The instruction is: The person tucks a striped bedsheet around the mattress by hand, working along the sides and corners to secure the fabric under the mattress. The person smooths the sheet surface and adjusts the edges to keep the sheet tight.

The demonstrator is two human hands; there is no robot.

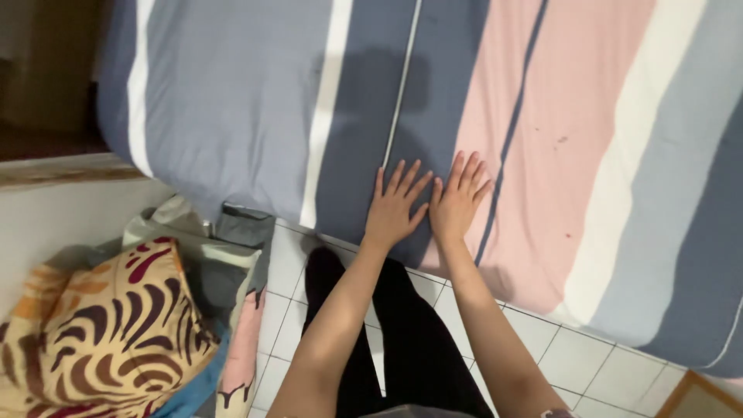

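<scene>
Resting flat side by side, the left hand (392,207) and right hand (458,203) press on the striped bedsheet (542,116) just inside the bed's near edge, fingers spread and pointing toward the far side, holding nothing. The sheet lies directly under both palms, its stripes running along the fingers. A patterned pillow (108,325) sits well apart on the left.

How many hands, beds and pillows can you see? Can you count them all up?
Hands: 2, the left hand and the right hand, both flat with spread fingers on the striped bed sheet
Beds: 1, the bed with blue, pink and white stripes
Pillows: 1, the zebra-pattern pillow on the pile at the left
Total: 4
</scene>
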